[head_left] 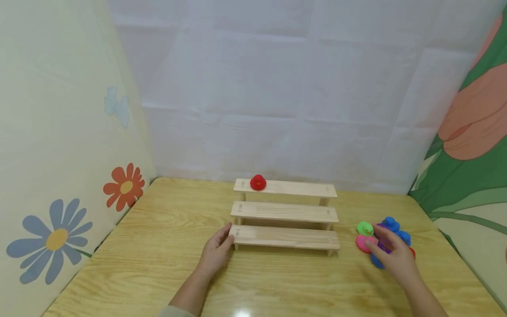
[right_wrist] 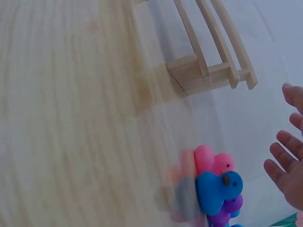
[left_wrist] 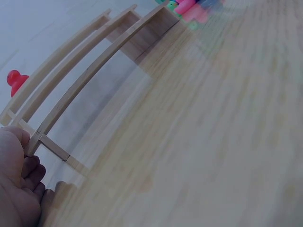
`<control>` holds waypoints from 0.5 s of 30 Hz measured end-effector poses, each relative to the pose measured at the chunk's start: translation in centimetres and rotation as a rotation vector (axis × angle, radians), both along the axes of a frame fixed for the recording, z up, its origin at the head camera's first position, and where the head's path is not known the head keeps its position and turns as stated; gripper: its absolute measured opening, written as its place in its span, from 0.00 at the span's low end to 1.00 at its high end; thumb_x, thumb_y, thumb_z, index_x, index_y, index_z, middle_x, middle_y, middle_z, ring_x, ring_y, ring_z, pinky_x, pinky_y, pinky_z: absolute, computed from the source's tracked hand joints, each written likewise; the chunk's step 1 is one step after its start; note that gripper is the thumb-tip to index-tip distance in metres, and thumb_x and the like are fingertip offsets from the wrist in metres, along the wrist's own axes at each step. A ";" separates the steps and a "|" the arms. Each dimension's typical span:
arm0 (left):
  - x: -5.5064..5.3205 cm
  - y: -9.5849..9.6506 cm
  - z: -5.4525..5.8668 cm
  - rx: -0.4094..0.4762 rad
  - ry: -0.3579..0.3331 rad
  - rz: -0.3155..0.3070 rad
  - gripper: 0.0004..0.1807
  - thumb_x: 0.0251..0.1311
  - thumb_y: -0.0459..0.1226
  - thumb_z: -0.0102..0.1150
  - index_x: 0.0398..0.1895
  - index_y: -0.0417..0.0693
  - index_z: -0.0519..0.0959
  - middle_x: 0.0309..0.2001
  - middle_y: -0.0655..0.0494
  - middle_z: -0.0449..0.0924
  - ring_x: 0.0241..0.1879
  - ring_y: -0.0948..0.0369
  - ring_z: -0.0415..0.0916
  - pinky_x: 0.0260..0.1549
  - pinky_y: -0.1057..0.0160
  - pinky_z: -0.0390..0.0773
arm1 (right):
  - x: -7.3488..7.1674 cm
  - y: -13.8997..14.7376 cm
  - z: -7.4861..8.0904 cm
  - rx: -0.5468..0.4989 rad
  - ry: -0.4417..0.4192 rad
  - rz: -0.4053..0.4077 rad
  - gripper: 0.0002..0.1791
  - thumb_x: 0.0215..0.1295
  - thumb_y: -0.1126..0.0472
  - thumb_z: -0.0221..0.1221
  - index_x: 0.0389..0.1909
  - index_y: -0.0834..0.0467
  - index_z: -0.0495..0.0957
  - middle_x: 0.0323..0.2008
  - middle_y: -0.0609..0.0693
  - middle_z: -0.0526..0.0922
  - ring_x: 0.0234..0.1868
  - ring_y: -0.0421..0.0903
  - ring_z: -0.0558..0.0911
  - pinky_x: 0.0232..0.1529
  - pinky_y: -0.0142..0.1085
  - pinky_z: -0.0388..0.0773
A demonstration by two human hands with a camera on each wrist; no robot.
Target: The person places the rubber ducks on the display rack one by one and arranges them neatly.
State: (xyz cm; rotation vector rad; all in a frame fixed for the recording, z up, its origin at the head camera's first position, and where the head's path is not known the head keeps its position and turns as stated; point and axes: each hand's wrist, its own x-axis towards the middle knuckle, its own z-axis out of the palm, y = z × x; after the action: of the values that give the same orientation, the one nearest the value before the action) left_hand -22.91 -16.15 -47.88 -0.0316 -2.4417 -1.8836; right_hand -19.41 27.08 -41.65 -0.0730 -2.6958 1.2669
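Note:
A three-tier wooden stand (head_left: 285, 236) rises in steps on the table. My left hand (head_left: 215, 249) holds the left end of its lowest board; in the left wrist view the thumb (left_wrist: 18, 134) lies at the board's end with the fingers curled below. On the top board, near its left end, sits a red rubber duck (head_left: 258, 182). Over the cluster of ducks at the right hovers my right hand (head_left: 396, 259), fingers apart and holding nothing. Beside it are a green duck (head_left: 365, 228) and a pink duck (head_left: 363, 243). A blue duck (right_wrist: 210, 191) stands before a purple one (right_wrist: 232, 204).
More blue ducks (head_left: 390, 224) sit at the back of the cluster, and a bit of red shows behind my right hand. A white cloth (head_left: 269, 88) hangs behind the wood-grain table (head_left: 166, 229). Flower-printed panels (head_left: 35, 145) flank both sides.

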 end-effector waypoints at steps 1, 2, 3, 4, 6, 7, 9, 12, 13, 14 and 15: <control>0.0 0.0 0.0 0.004 -0.009 0.000 0.28 0.73 0.36 0.47 0.73 0.36 0.60 0.72 0.39 0.60 0.73 0.46 0.57 0.73 0.47 0.59 | 0.1 0.1 -0.2 0.000 -0.003 -0.002 0.34 0.69 0.51 0.60 0.68 0.67 0.64 0.67 0.67 0.69 0.66 0.63 0.70 0.56 0.18 0.74; 0.1 0.0 0.0 0.005 -0.010 -0.002 0.28 0.73 0.36 0.47 0.73 0.36 0.60 0.73 0.39 0.60 0.74 0.46 0.56 0.73 0.47 0.59 | 0.2 0.3 -0.3 0.001 -0.013 -0.003 0.35 0.69 0.51 0.60 0.68 0.68 0.64 0.67 0.68 0.68 0.67 0.64 0.70 0.59 0.24 0.75; 0.1 0.0 0.0 0.005 -0.011 -0.003 0.28 0.73 0.36 0.47 0.73 0.36 0.60 0.73 0.39 0.60 0.74 0.46 0.56 0.73 0.47 0.58 | 0.3 0.4 -0.4 0.003 -0.022 -0.007 0.35 0.69 0.51 0.60 0.68 0.68 0.64 0.67 0.68 0.68 0.67 0.65 0.69 0.61 0.30 0.76; 0.1 0.0 0.0 0.005 -0.011 -0.005 0.28 0.73 0.36 0.48 0.73 0.36 0.59 0.73 0.38 0.60 0.74 0.46 0.56 0.73 0.47 0.58 | 0.3 0.5 -0.6 0.005 -0.034 -0.010 0.35 0.69 0.51 0.60 0.68 0.68 0.64 0.67 0.69 0.68 0.67 0.66 0.69 0.62 0.36 0.75; 0.1 0.0 0.0 0.007 -0.014 -0.006 0.28 0.73 0.36 0.48 0.73 0.36 0.60 0.73 0.38 0.60 0.74 0.46 0.56 0.73 0.47 0.58 | 0.5 0.7 -0.8 0.008 -0.057 -0.020 0.36 0.68 0.51 0.60 0.68 0.68 0.64 0.67 0.69 0.67 0.67 0.67 0.68 0.64 0.45 0.72; 0.1 0.0 0.1 0.007 -0.015 -0.004 0.28 0.73 0.36 0.47 0.73 0.36 0.60 0.73 0.38 0.60 0.74 0.46 0.56 0.73 0.47 0.58 | 0.5 0.8 -0.9 0.005 -0.071 -0.020 0.36 0.68 0.50 0.60 0.69 0.68 0.63 0.68 0.70 0.66 0.67 0.68 0.67 0.65 0.51 0.69; 0.1 0.0 0.1 0.008 -0.016 -0.004 0.28 0.73 0.36 0.47 0.73 0.36 0.60 0.73 0.38 0.60 0.73 0.46 0.56 0.73 0.47 0.59 | 0.6 1.1 -1.1 0.009 -0.103 -0.032 0.38 0.68 0.48 0.60 0.70 0.66 0.62 0.68 0.69 0.66 0.67 0.68 0.68 0.65 0.55 0.71; 0.0 0.0 0.1 0.008 -0.015 0.001 0.28 0.73 0.35 0.47 0.72 0.36 0.60 0.72 0.38 0.61 0.73 0.46 0.57 0.73 0.47 0.59 | 0.7 1.6 -1.3 0.017 -0.164 -0.037 0.41 0.67 0.44 0.59 0.72 0.64 0.60 0.70 0.68 0.64 0.66 0.68 0.68 0.61 0.57 0.75; 0.0 0.0 0.1 0.009 -0.016 0.002 0.28 0.73 0.35 0.47 0.72 0.36 0.60 0.72 0.38 0.61 0.73 0.46 0.57 0.73 0.47 0.59 | 0.7 1.8 -1.4 0.012 -0.181 -0.035 0.42 0.67 0.43 0.59 0.72 0.64 0.59 0.70 0.68 0.63 0.66 0.69 0.67 0.61 0.58 0.75; 0.0 0.0 0.1 0.012 -0.017 0.000 0.28 0.73 0.35 0.47 0.72 0.36 0.60 0.72 0.38 0.60 0.73 0.46 0.57 0.73 0.47 0.59 | 0.7 2.0 -1.4 0.011 -0.193 -0.035 0.42 0.67 0.42 0.59 0.72 0.63 0.59 0.70 0.68 0.63 0.66 0.69 0.67 0.61 0.58 0.76; 0.0 0.0 0.0 0.013 -0.015 0.000 0.27 0.73 0.35 0.47 0.72 0.35 0.60 0.72 0.38 0.60 0.73 0.46 0.57 0.73 0.48 0.59 | 0.8 2.1 -1.6 0.011 -0.200 -0.031 0.42 0.67 0.42 0.58 0.73 0.63 0.58 0.70 0.69 0.62 0.67 0.69 0.66 0.61 0.58 0.75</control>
State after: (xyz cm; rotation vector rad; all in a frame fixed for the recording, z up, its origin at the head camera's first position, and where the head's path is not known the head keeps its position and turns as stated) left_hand -22.95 -16.14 -47.84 -0.0163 -2.4390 -1.9064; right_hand -18.65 29.19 -43.20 -0.2521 -2.8550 1.2995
